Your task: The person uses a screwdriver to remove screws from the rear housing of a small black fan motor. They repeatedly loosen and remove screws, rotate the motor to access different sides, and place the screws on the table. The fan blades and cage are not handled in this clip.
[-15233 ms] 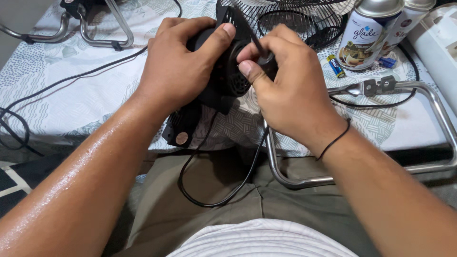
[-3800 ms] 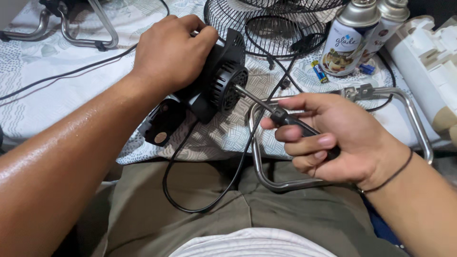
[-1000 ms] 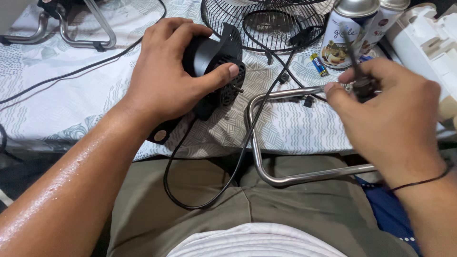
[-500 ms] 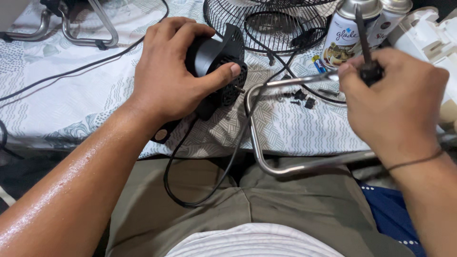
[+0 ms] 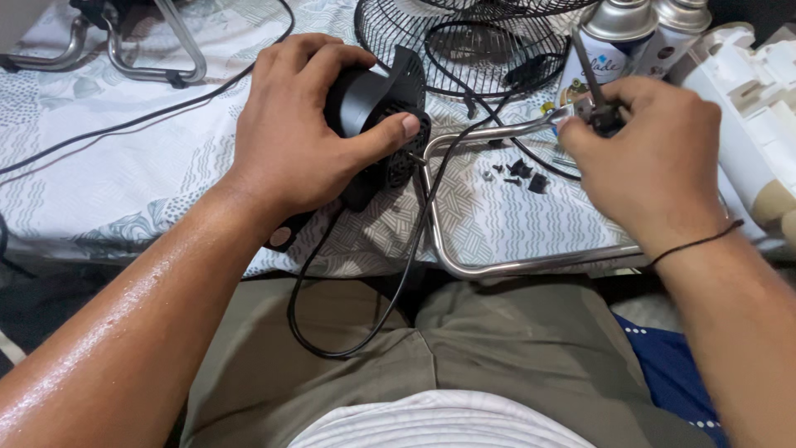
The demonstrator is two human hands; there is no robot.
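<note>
Two aerosol spray cans stood side by side at the upper right of the frame, on the patterned cloth just behind the right hand (image 5: 655,162). The nearer spray can (image 5: 604,46) was a silver cylinder with a rounded metal shoulder, wrapped in a blue and white label; a small patch of yellow showed at its foot. The hand and a thin dark tool shaft it held covered part of that label. The second can (image 5: 676,37), touching or nearly touching the first on its right, showed a silver top and a dark label with some red. No signs or screens appeared.
</note>
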